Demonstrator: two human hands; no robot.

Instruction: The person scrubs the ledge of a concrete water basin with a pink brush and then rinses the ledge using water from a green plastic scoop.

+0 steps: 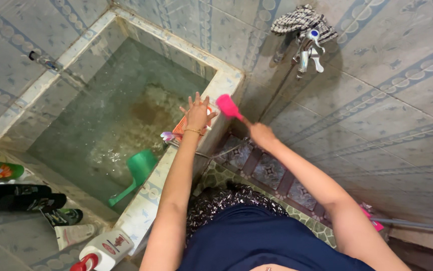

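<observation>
Your left hand [196, 114], fingers spread, pressed an orange packet [182, 128] on the tank rim [226, 80]; your right hand [260, 133] gripped a pink brush [228, 106] just beside it, over open floor

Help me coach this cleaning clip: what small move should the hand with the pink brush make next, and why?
Probably bring the pink brush down onto the tiled rim of the water tank. The right hand holds it raised just off the rim's corner, bristles not touching, while the left hand rests spread on the rim beside it, bracing.
</observation>
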